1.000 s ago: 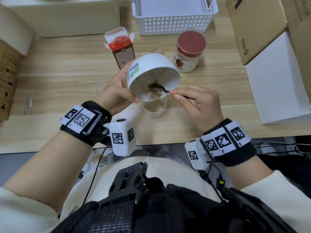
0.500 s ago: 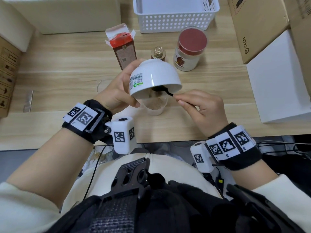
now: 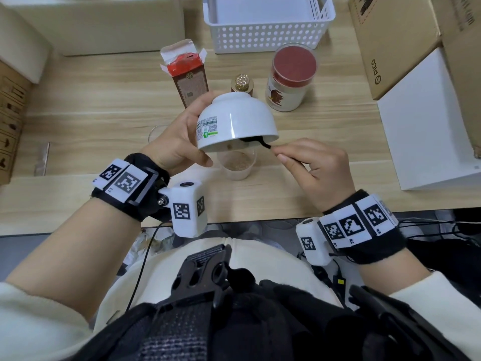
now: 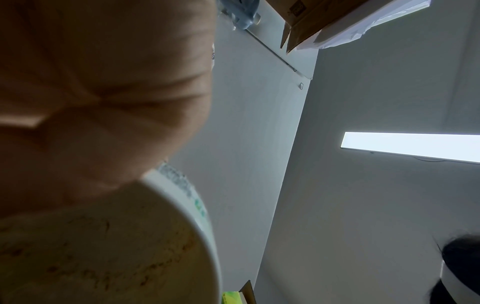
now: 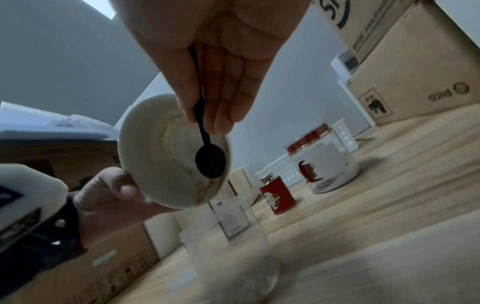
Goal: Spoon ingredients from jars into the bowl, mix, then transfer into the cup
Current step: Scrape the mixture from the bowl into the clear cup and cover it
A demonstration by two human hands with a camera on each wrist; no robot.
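Note:
My left hand (image 3: 179, 142) grips the white bowl (image 3: 235, 123) and holds it tipped almost upside down over the clear plastic cup (image 3: 238, 166), which has brown powder in it. My right hand (image 3: 312, 165) pinches the handle of a small black spoon (image 3: 256, 142). In the right wrist view the spoon head (image 5: 209, 162) lies against the inner wall of the bowl (image 5: 166, 156), which carries only powder traces. The left wrist view shows my palm (image 4: 98, 98) on the bowl rim (image 4: 182, 205).
Behind the bowl stand a glass jar with a red lid (image 3: 290, 76), a small red jar with a gold cap (image 3: 243, 83) and an opened red carton (image 3: 188, 74). A white basket (image 3: 268, 22) sits at the back, cardboard and white boxes (image 3: 426, 121) at the right.
The bowl has been tipped further, from facing me to nearly upside down. The brown powder seen in it earlier is now in the cup. The spoon has stayed at the rim.

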